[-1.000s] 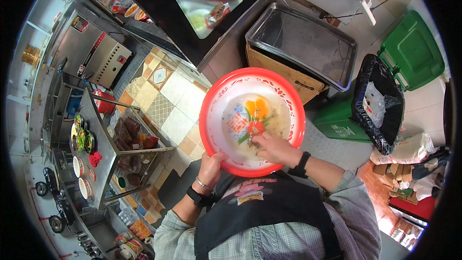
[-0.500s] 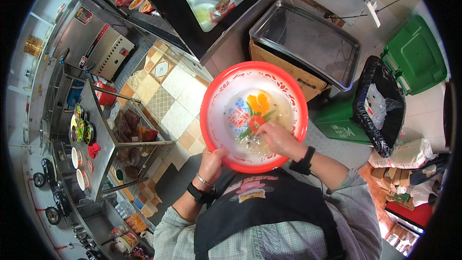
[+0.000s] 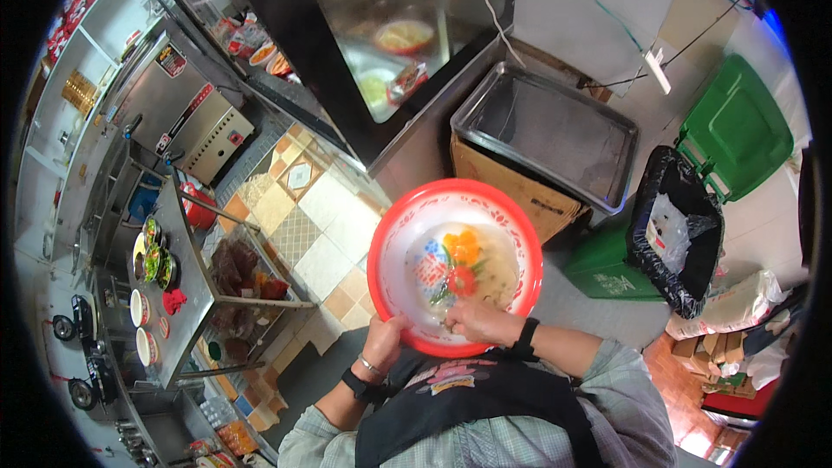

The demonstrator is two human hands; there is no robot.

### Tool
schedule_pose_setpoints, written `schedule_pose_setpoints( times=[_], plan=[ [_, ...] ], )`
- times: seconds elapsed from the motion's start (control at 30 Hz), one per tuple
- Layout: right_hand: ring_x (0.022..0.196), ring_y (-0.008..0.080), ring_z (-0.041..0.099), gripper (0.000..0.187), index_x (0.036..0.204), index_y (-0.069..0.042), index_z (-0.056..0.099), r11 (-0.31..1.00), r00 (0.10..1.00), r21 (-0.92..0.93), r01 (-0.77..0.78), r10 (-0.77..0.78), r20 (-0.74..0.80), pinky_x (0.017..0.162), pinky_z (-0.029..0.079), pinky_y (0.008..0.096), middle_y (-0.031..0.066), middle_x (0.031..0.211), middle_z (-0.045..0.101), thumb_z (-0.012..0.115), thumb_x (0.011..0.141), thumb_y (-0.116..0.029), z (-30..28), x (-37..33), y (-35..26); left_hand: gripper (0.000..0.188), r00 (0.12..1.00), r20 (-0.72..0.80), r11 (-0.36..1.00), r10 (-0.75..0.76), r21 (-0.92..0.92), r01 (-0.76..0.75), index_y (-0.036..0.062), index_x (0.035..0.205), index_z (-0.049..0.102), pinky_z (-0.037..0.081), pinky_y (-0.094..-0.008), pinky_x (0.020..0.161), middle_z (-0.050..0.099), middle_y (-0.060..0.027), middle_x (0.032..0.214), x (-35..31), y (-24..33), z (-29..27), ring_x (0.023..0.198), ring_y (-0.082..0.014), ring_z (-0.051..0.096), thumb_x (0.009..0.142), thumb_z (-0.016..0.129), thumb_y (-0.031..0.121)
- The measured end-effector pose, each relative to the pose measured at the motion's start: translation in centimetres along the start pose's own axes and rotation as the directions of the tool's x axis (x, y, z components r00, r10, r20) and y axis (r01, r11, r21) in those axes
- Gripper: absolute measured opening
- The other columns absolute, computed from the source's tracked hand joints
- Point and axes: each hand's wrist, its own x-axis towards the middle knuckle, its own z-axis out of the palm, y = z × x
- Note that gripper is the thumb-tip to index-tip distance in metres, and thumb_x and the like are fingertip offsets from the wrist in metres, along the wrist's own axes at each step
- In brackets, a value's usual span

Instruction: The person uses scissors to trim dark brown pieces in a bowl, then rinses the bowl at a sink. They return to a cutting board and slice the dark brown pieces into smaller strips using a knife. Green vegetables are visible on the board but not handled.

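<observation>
A large round basin with a red rim and a white inside painted with flowers is held in front of my chest. My left hand grips its near rim from below. My right hand reaches inside the basin near the front edge, fingers curled against the wet bottom; whether it holds anything is hidden. Both wrists carry dark bands. I wear a black apron over a checked shirt.
A metal tray sits on a cardboard box ahead. A black-lined bin and a green lidded bin stand to the right. At left are a steel table with bowls, a steel oven and tiled floor.
The basin has shifted slightly to the right in view. My right hand has slid from the basin's middle toward its near edge. My left hand keeps its grip.
</observation>
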Motion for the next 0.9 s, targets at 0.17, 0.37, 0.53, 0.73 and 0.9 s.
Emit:
schedule_pose_setpoints(
  times=[0.17, 0.37, 0.53, 0.73, 0.9],
  plan=[
    [0.100, 0.0405, 0.066, 0.022, 0.105, -0.007, 0.071, 0.995, 0.995, -0.051, -0.090, 0.092, 0.041, 0.086, 0.053, 0.0493, 0.0211, 0.101, 0.068, 0.067, 0.093, -0.025, 1.1, 0.1, 0.7, 0.033, 0.999, 0.030, 0.999, -0.029, -0.038, 0.030, -0.0047, 0.114, 0.067, 0.059, -0.0360, 0.076, 0.073, -0.0128, 0.102, 0.1, 0.0, 0.1, 0.086, -0.0238, 0.071, 0.081, 0.061, -0.005],
    [0.094, 0.0431, 0.066, 0.019, 0.103, -0.003, 0.063, 0.992, 0.996, -0.090, -0.085, 0.086, 0.002, 0.081, 0.052, 0.0534, 0.0228, 0.095, 0.065, 0.061, 0.093, -0.019, 0.2, 0.3, -1.3, 0.031, 0.997, 0.020, 0.997, -0.079, -0.009, 0.079, -0.0035, 0.112, 0.068, 0.059, -0.0356, 0.067, 0.074, -0.0120, 0.098, 0.5, 0.2, 0.1, 0.077, -0.0245, 0.071, 0.082, 0.062, -0.005],
    [0.095, 0.0420, 0.067, 0.014, 0.095, -0.002, 0.063, 0.968, 0.975, -0.138, -0.208, 0.217, 0.047, 0.081, 0.051, 0.0531, 0.0225, 0.099, 0.066, 0.059, 0.091, -0.014, -0.1, -0.4, 0.0, 0.028, 0.998, 0.054, 0.997, -0.034, -0.067, 0.038, -0.0037, 0.111, 0.068, 0.058, -0.0349, 0.061, 0.073, -0.0114, 0.093, 1.2, -0.3, 1.8, 0.075, -0.0243, 0.071, 0.083, 0.063, -0.004],
    [0.099, 0.0334, 0.069, 0.016, 0.103, -0.006, 0.075, 0.882, 0.786, -0.234, -0.408, 0.209, -0.582, 0.086, 0.057, 0.0409, 0.0148, 0.107, 0.072, 0.065, 0.095, -0.017, -11.9, -8.0, -3.6, 0.026, 0.996, 0.029, 0.995, -0.088, -0.044, 0.089, -0.0029, 0.111, 0.068, 0.061, -0.0373, 0.072, 0.074, -0.0124, 0.099, 0.4, -0.2, -1.4, 0.082, -0.0253, 0.072, 0.085, 0.064, -0.003],
    [0.108, 0.0407, 0.064, 0.025, 0.119, -0.006, 0.065, 0.474, 0.356, -0.225, -0.852, 0.207, -0.911, 0.092, 0.052, 0.0483, 0.0208, 0.116, 0.066, 0.061, 0.094, -0.005, -26.6, -21.2, 2.9, 0.025, 0.995, -0.004, 0.988, -0.101, -0.120, 0.100, -0.0025, 0.109, 0.068, 0.060, -0.0363, 0.074, 0.073, -0.0104, 0.094, -0.1, -0.3, -2.6, 0.081, -0.0231, 0.070, 0.084, 0.066, -0.004]
  ],
)
